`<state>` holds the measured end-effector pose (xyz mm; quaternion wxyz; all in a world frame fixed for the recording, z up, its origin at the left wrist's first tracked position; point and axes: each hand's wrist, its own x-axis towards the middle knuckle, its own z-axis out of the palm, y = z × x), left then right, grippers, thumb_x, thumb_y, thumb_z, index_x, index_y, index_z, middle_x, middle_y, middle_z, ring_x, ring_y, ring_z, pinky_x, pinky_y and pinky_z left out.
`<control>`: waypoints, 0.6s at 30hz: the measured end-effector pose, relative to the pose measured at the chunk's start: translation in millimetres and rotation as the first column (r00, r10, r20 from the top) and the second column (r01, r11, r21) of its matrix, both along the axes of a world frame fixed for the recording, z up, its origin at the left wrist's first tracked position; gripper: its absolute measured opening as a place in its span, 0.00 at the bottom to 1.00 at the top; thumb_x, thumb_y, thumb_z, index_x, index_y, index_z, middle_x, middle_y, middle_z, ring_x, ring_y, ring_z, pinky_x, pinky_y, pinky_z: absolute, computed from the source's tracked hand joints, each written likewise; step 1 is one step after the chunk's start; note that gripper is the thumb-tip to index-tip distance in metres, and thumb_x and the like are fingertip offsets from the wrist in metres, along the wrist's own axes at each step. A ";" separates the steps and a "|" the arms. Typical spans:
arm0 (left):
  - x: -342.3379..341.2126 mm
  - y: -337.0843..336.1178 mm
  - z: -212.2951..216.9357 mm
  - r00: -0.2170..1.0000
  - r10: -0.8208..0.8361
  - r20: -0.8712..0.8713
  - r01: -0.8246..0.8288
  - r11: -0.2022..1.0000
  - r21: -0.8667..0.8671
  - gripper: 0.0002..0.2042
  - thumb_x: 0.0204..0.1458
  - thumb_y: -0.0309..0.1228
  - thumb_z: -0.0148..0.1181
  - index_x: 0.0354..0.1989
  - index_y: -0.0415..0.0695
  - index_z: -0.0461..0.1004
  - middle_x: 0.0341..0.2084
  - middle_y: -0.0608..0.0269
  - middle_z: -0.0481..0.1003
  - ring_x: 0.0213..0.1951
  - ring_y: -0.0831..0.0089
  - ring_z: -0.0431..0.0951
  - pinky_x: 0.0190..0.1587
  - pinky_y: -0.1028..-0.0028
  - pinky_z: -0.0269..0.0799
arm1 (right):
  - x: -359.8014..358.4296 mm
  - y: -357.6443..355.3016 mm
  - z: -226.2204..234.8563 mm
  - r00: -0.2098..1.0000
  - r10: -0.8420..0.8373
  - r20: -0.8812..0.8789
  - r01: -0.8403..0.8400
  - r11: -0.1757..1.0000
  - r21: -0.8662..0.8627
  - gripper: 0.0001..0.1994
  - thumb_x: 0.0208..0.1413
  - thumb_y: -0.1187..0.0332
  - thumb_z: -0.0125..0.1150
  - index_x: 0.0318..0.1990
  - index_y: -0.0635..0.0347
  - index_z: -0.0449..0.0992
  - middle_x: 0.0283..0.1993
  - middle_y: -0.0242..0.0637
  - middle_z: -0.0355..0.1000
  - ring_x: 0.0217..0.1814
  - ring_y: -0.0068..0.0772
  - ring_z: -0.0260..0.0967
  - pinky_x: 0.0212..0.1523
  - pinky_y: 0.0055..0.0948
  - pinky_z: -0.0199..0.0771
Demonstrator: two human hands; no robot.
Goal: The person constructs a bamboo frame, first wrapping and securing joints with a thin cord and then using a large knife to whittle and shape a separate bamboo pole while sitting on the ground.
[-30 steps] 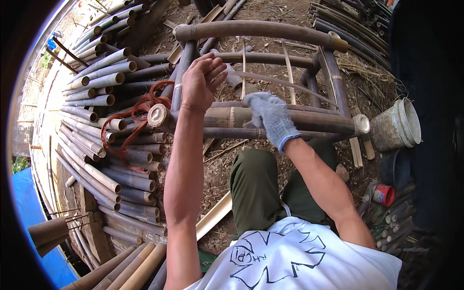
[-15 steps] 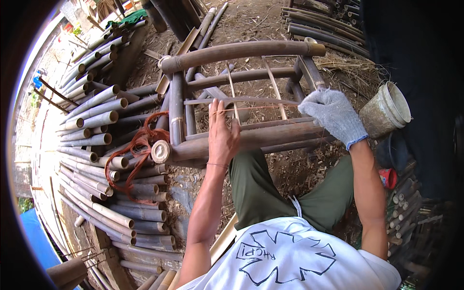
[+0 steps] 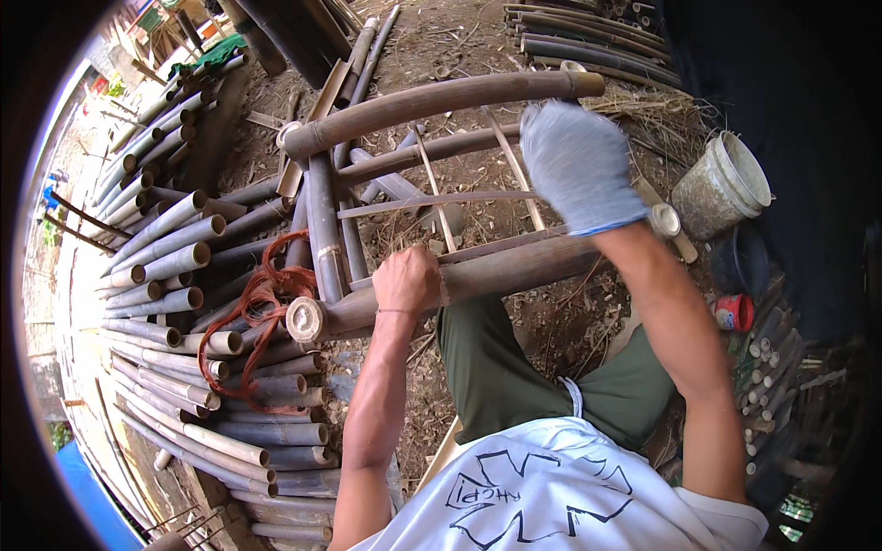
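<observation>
A bamboo frame (image 3: 441, 103) with thick round rails stands in front of me, tilted slightly. My left hand (image 3: 407, 278), bare, is closed around its near rail (image 3: 524, 268), left of the middle. Across the frame lies a thin bamboo strip (image 3: 432, 201), over two narrow crosspieces (image 3: 514, 161). My right hand (image 3: 581, 167), in a grey knit glove with a blue cuff, is above the frame's right side, by the strip's right end. Motion smears its fingers, so any hold is hidden. Reddish-brown twine (image 3: 262, 298) hangs in loops beside the frame's left end.
Cut bamboo poles (image 3: 179, 262) are piled along the left; more poles (image 3: 588, 37) lie at the far right. A dirty white bucket (image 3: 721, 193), a dark tub (image 3: 740, 260) and a red can (image 3: 733, 313) stand at the right. Wood chips litter the dirt floor.
My left hand has dropped from the strip to the near rail and closed around it. My gloved right hand has moved up and left, turning over. The strip remains across the frame.
</observation>
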<state>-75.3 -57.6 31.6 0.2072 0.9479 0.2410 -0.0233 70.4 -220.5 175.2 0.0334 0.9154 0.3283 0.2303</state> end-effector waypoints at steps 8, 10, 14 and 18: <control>68.3 45.7 -48.3 0.897 -0.420 -0.134 0.315 0.823 -0.473 0.21 0.51 0.30 0.52 0.54 0.41 0.78 0.41 0.46 0.82 0.45 0.58 0.82 0.53 0.66 0.73 | 1.0 58.5 -155.8 0.663 -0.041 -0.747 -0.051 0.994 -0.100 0.14 0.53 0.65 0.56 0.40 0.60 0.85 0.45 0.53 0.80 0.47 0.50 0.81 0.48 0.47 0.79; 83.2 40.7 -49.0 0.891 -0.441 -0.104 0.335 0.796 -0.505 0.22 0.49 0.29 0.54 0.55 0.41 0.77 0.41 0.49 0.83 0.43 0.63 0.81 0.51 0.67 0.73 | 36.8 70.6 -205.4 0.436 0.048 -0.899 -0.344 0.932 -0.117 0.15 0.53 0.63 0.57 0.41 0.61 0.84 0.43 0.50 0.80 0.44 0.50 0.80 0.45 0.46 0.78; 68.0 55.9 -55.6 0.908 -0.389 -0.157 0.261 0.815 -0.517 0.20 0.47 0.33 0.60 0.50 0.44 0.81 0.35 0.54 0.84 0.35 0.68 0.81 0.47 0.69 0.75 | 36.7 67.1 -199.2 0.469 0.495 -0.731 -0.868 0.413 -0.277 0.10 0.51 0.73 0.54 0.32 0.63 0.84 0.33 0.51 0.79 0.34 0.53 0.79 0.37 0.46 0.77; 48.9 48.7 -36.2 0.981 -0.183 -0.067 0.146 0.918 -0.370 0.15 0.46 0.34 0.62 0.41 0.45 0.85 0.31 0.50 0.83 0.33 0.63 0.82 0.44 0.68 0.76 | 30.3 59.6 -184.8 0.513 0.461 -0.724 -0.775 0.611 -0.160 0.10 0.51 0.71 0.55 0.31 0.63 0.84 0.33 0.52 0.79 0.37 0.56 0.78 0.41 0.48 0.77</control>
